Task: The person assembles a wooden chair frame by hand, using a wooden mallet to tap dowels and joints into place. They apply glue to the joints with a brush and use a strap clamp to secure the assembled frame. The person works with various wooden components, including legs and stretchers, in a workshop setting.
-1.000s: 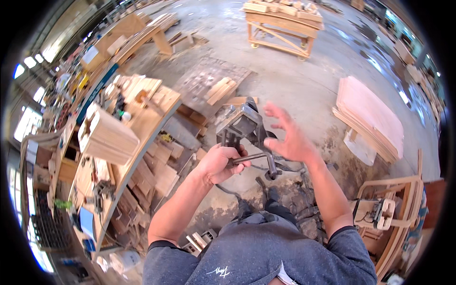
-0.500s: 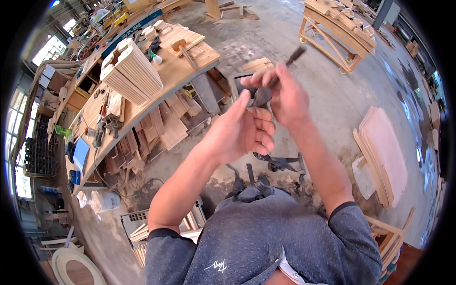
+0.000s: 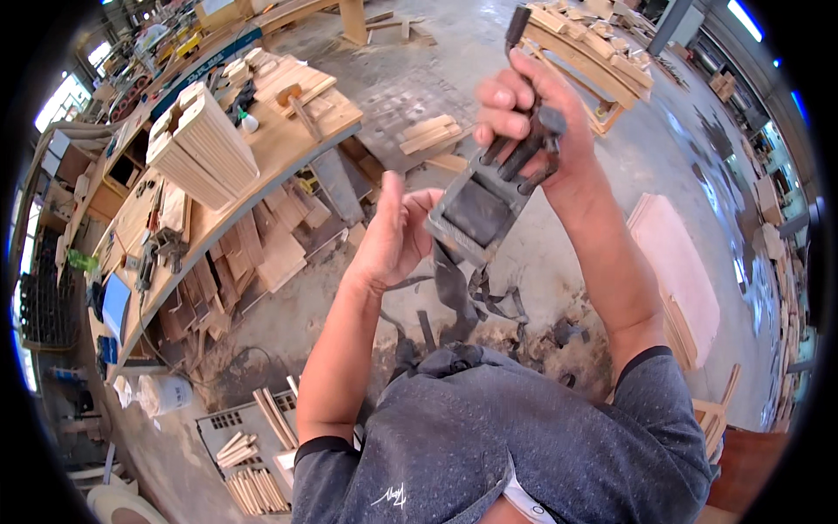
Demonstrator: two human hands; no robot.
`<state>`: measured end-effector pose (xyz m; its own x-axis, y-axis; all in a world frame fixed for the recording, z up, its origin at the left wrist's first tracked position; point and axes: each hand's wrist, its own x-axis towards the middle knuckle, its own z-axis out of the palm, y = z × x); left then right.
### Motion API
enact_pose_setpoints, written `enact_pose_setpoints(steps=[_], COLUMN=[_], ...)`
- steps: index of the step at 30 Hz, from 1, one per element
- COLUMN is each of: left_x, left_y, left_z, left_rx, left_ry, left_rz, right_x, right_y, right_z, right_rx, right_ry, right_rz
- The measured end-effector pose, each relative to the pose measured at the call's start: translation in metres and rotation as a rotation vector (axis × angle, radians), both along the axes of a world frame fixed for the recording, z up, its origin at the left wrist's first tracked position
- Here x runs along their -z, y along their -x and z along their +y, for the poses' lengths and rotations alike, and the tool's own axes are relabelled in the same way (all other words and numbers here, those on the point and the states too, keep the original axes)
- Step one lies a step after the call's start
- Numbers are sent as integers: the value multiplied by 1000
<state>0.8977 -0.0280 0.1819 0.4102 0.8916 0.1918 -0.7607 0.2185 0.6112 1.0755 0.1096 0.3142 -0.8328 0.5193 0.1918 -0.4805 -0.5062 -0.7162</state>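
Bright daylight fills the workshop, entering through windows at nine and ten o'clock. Glare whitens the grey concrete floor (image 3: 611, 157) toward one o'clock. Shadows are soft; the fisheye bends straight edges near the black rim.

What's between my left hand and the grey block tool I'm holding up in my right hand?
Nothing: in the head view the left hand sits just beside the grey block tool, gripped by the right hand.

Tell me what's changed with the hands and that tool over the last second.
Both hands rose from low over the floor. The right hand now grips the dark metal tool held high, its flat block facing the camera. The left hand has let go and is open beside it. The workbench looks unchanged.
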Motion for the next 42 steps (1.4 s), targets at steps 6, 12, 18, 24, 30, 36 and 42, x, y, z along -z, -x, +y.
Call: enact_pose_setpoints(steps=[6,12,18,24,30,36,42], left_x=[-6,14,38,45,46,48,74], left_y=[-34,-36,-92,-86,-53,-68,-64], left_z=[19,35,29,37,40,27,22], left_rx=[-398,35,11,-370,-332,-121,-389], left_ry=[-218,-316,-137,-22,-49,27,273], left_rz=[729,500,81,-4,-15,9,46], right_x=[-4,-3,-46,-68,13,-12,-41], right_y=[-18,-38,-39,-33,-67,-36,7], right_z=[-7,-14,-34,-57,-68,56,-57], right_rx=[-300,-434,-233,165,1170,983,382], right_ry=[-179,-289,-798,-1178,-1007,-1008,-1394], right_rz=[17,-62,-497,-601,-473,-1090,-542])
